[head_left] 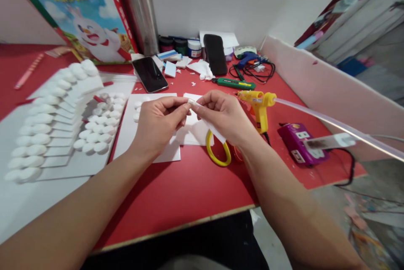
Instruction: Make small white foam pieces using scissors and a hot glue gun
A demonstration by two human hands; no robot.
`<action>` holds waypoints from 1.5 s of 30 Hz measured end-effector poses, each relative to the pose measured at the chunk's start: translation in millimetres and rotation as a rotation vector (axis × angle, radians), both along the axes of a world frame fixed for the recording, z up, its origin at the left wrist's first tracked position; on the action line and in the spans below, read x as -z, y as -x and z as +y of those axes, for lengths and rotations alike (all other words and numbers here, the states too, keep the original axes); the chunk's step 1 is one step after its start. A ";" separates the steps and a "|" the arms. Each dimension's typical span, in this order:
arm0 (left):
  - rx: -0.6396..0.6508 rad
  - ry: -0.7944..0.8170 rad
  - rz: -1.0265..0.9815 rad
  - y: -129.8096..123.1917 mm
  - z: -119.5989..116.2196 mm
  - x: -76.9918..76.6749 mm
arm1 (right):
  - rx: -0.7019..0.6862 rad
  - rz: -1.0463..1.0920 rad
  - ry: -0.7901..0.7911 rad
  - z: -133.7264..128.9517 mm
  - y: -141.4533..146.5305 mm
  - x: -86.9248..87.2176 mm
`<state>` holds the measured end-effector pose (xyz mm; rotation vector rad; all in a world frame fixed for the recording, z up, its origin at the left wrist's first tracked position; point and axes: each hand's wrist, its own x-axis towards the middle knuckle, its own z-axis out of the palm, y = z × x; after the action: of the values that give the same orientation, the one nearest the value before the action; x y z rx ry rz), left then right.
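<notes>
My left hand point(158, 122) and my right hand point(222, 112) meet over the middle of the red table. Between the pinched fingertips of both is the end of a narrow white strip point(217, 132), perhaps paper or card. Its other end sticks out beneath my right palm, and my fingers hide the middle. Under my hands lie white sheets point(164, 155), with a few small white discs point(136, 105) beside my left wrist. Yellow-handled scissors point(218, 164) rest below my right hand, partly covered by it.
Rows of white discs on cards point(44, 129) fill the left side. A yellow glue gun point(259, 108) with a long glue stick point(334, 124) stands right, near a purple box point(299, 145). Behind are phones point(150, 74), a green pen-like tool point(236, 84) and a steel flask point(140, 13).
</notes>
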<state>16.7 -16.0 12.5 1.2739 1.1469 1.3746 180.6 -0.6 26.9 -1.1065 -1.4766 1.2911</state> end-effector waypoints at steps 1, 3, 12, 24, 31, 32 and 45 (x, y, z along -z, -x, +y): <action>-0.005 0.018 -0.018 -0.7 0.1 0.1 | 0.025 -0.022 -0.028 -0.3 1.0 0.4; -0.014 0.030 -0.022 -1.4 -0.1 1.0 | 0.088 -0.072 -0.094 -1.2 3.1 1.2; -0.169 -0.504 0.506 0.8 -9.5 3.1 | 0.136 0.044 -0.209 -10.2 14.0 5.6; 0.033 -0.409 0.294 9.5 -2.0 0.4 | 0.027 -0.021 -0.283 -5.6 0.8 4.8; 0.209 -0.201 0.172 17.0 4.3 -8.3 | -0.054 0.009 -0.263 -4.1 -2.2 3.1; 0.198 -0.244 0.199 17.0 3.6 -8.5 | -0.054 0.028 -0.237 -3.9 -1.8 2.5; 0.059 -0.273 0.278 13.4 3.1 4.0 | 0.066 -0.174 -0.400 0.7 -0.9 5.8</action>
<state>3.3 -12.8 8.6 1.7248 1.1201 1.3735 181.4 0.1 21.1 -1.0064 -1.7200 0.8198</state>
